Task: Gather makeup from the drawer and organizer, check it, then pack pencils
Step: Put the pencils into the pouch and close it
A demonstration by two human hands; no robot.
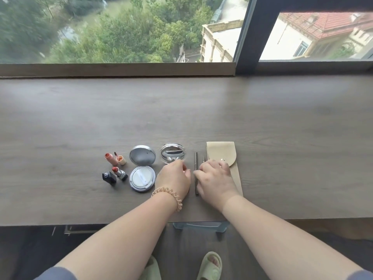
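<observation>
Two thin grey makeup pencils lie on the wooden desk: a long one [196,160] between my hands and a shorter one [204,158] whose tip pokes out beyond my right hand. My right hand [215,178] rests fingers-down over the short pencil and the lower part of a beige snap pouch [222,151]. Whether it grips the pencil I cannot tell. My left hand [174,175], a coil hair tie on its wrist, curls over the bottom half of an open round compact, whose mirrored lid [172,151] stands up behind it.
Left of my hands lie an open cushion compact [142,167], an uncapped lip gloss [110,158] with its wand cap [121,159], and a red lipstick [118,172] beside its black cap [108,177]. A window sill [117,69] runs along the far edge.
</observation>
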